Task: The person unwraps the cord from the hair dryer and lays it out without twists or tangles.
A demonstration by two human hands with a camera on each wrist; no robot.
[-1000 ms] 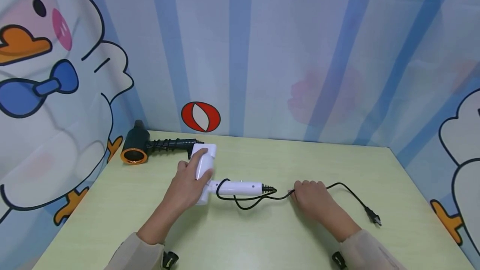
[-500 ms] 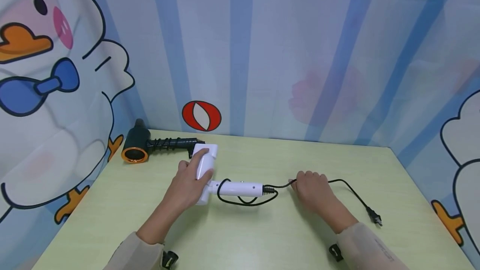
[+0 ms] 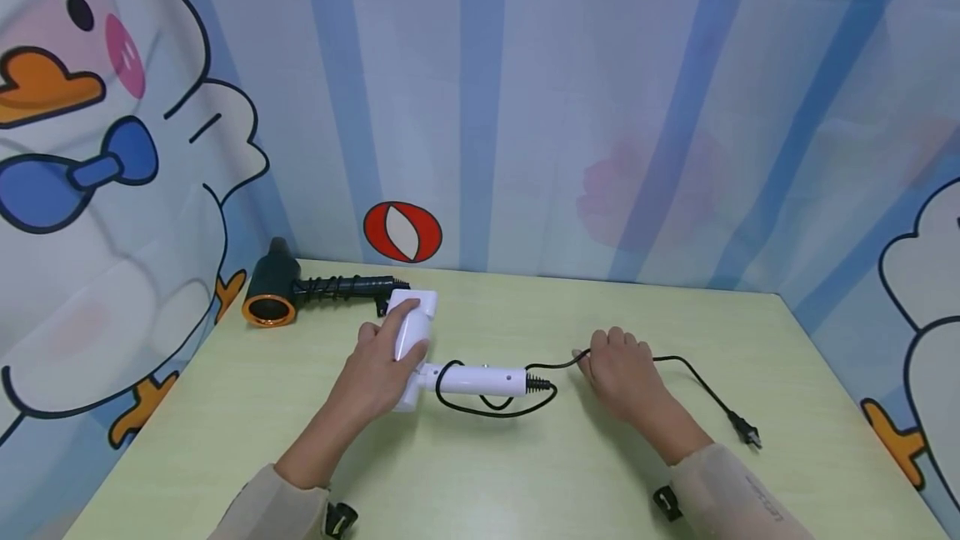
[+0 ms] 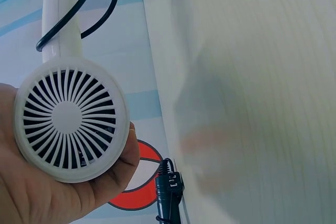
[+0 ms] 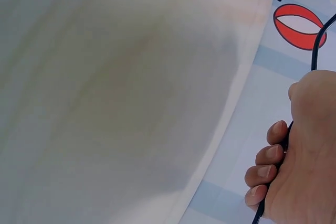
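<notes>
A white hair dryer (image 3: 480, 379) is held over the table by my left hand (image 3: 378, 373), whose fingers and thumb wrap round its barrel. The round slotted grille (image 4: 67, 118) of the dryer fills the palm side in the left wrist view. Its handle points right, with the black power cord (image 3: 501, 415) looped loosely round it. My right hand (image 3: 626, 373) grips that cord to the right of the handle; in the right wrist view its fingers (image 5: 260, 172) curl round the cord. Beyond the right hand the cord runs down to a two-pin plug (image 3: 745, 430).
A black hair dryer (image 3: 272, 290) with an orange rim lies at the table's back left, its cord wound round its handle. The pale table (image 3: 525, 482) meets a printed cloth backdrop (image 3: 540, 107) along its back and sides.
My right hand has moved slightly up and away with the cord, lifting the strand above the handle end. The loop round the handle hangs wider. The left hand has barely moved.
</notes>
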